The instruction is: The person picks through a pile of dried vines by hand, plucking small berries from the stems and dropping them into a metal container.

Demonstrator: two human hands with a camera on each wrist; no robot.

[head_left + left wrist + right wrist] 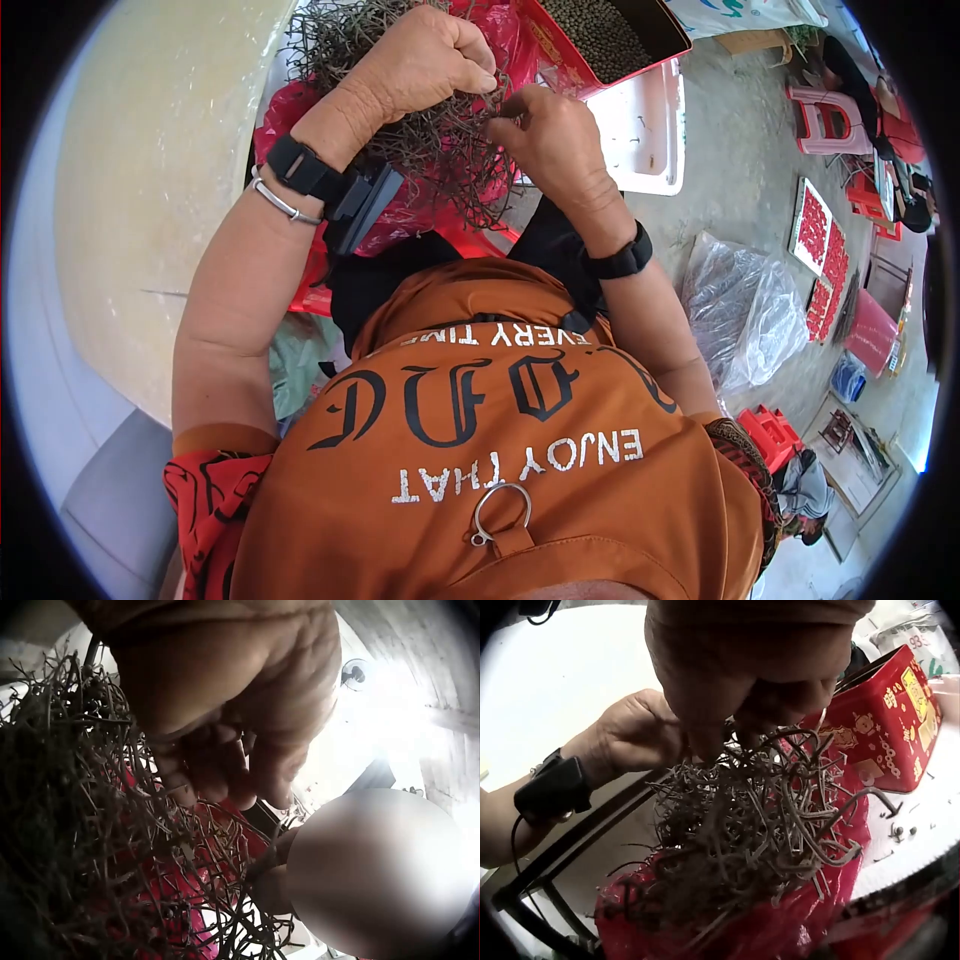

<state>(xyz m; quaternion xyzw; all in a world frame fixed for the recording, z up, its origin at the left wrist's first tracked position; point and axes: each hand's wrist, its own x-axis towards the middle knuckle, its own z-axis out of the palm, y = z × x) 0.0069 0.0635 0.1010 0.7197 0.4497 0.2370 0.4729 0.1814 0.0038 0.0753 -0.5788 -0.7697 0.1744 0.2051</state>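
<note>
A tangled heap of thin, dry brown stems (450,150), many of them hooked, lies on red plastic (810,915) in front of the person. Over the heap, the left hand (425,65) has its fingers curled and pinches at the stems between thumb and forefinger. Close by on the right, the right hand (560,145) pinches stems at the heap's edge, its fingertips almost meeting the left ones. From the right wrist view, the right hand (757,667) reaches down into the tangle, which hides its fingertips. The left wrist view shows curled left fingers (214,780) above the stems.
Beyond the right hand stands a red box (565,50) of small round greenish seeds (600,35), beside a white tray (655,135) with a few loose bits. A clear plastic bag (745,310) lies on the floor. Trays of red pieces (815,235) and stools (830,120) are farther right.
</note>
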